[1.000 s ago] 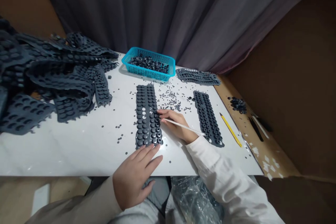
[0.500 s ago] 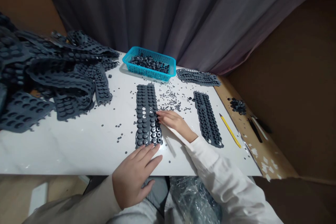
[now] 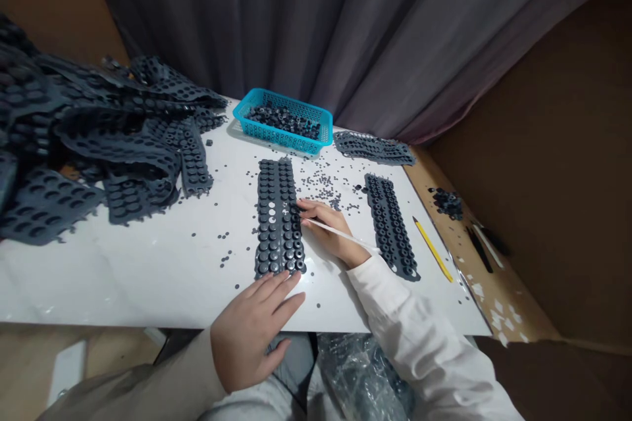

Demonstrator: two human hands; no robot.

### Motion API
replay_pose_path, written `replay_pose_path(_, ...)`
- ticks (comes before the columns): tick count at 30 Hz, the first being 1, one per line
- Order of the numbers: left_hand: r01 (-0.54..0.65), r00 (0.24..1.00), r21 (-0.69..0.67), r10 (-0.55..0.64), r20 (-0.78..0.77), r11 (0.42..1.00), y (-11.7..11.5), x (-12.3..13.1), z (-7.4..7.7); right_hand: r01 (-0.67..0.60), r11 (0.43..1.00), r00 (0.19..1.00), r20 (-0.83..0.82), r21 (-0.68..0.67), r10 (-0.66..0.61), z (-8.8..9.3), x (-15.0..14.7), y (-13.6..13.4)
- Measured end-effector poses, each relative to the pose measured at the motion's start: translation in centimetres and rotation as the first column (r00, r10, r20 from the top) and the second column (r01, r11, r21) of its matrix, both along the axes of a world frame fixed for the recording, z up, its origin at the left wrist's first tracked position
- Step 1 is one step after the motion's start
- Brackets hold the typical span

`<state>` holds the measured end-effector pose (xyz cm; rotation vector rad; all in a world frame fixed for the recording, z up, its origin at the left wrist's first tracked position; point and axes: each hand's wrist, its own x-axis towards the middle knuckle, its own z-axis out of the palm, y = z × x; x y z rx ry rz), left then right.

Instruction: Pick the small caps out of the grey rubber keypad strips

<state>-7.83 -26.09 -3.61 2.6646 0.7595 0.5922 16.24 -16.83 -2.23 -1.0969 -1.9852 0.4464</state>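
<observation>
A dark grey rubber sheet [image 3: 269, 237] with rows of round knobs lies lengthwise in front of me on the white table [image 3: 148, 276]. White shows through several holes near its middle. My left hand [image 3: 257, 329] is open, its fingertips resting on the sheet's near end. At the sheet's right edge, my right hand [image 3: 332, 231] is closed around a thin white stick [image 3: 353, 237], which slants back toward the wrist. The right fingertips are by the knobs at mid-length; the stick's tip cannot be made out clearly.
A blue basket [image 3: 281, 139] of small dark pieces stands at the back. Tangled rubber sheets [image 3: 118, 138] pile up at left. Another knobbed sheet [image 3: 392, 227] and a yellow pencil-like tool [image 3: 433, 248] lie at right. Small dark discs [image 3: 323, 184] are scattered behind my right hand.
My right hand has turned slightly, and the white stick lies flatter, pointing further right at its rear end. White gaps show more clearly in the sheet's right half. My left hand stays put.
</observation>
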Motion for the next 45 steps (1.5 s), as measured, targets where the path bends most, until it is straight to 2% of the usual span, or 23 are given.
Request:
replay_pose_path(3, -0.021, 1.000, 0.005, 0.021, 0.000, 1.000, -0.1, 0.0, 0.0, -0.013, 0.999, 1.000, -0.010, -0.030, 0.013, -0.1, -0.1, 0.0)
replay_pose_path(7, -0.017, 1.000, 0.010, 0.017, 0.009, 1.000, 0.0, 0.0, 0.2, -0.029, 1.000, 0.998, 0.054, -0.009, 0.029, -0.1, 0.0, 0.2)
replay_pose_path(12, 0.004, 1.000, 0.011, -0.003, -0.007, 1.000, 0.0, -0.1, 0.2, -0.047, 0.993, 0.958, 0.287, 0.109, 0.014, -0.5, 0.2, 0.8)
replay_pose_path(15, 0.001, 1.000, 0.016, 0.000, -0.015, 1.000, 0.0, 0.0, 0.2, -0.067, 0.987, 0.931, 0.365, 0.143, 0.011, -0.5, 0.3, 1.3)
replay_pose_path(22, 0.002, 1.000, -0.003, -0.002, -0.010, 1.000, 0.0, 0.0, 0.3, 0.075, 0.983, 0.965, 0.237, 0.167, -0.114, 0.2, 0.8, 2.3)
replay_pose_path(29, 0.008, 1.000, -0.007, -0.008, -0.023, 1.000, 0.1, 0.1, 0.7, -0.030, 0.998, 0.995, 0.101, 0.049, 0.025, -0.3, 0.2, 2.0)
replay_pose_path(39, 0.003, 1.000, -0.006, -0.003, -0.031, 1.000, 0.1, 0.1, 0.6, -0.025, 0.998, 0.971, 0.238, 0.056, 0.011, -0.3, 0.3, 2.6)
replay_pose_path(45, -0.009, 0.999, -0.011, 0.008, -0.040, 1.000, 0.0, 0.1, 0.4, 0.132, 0.985, 0.968, 0.201, 0.107, -0.151, 0.2, 1.3, 3.4)
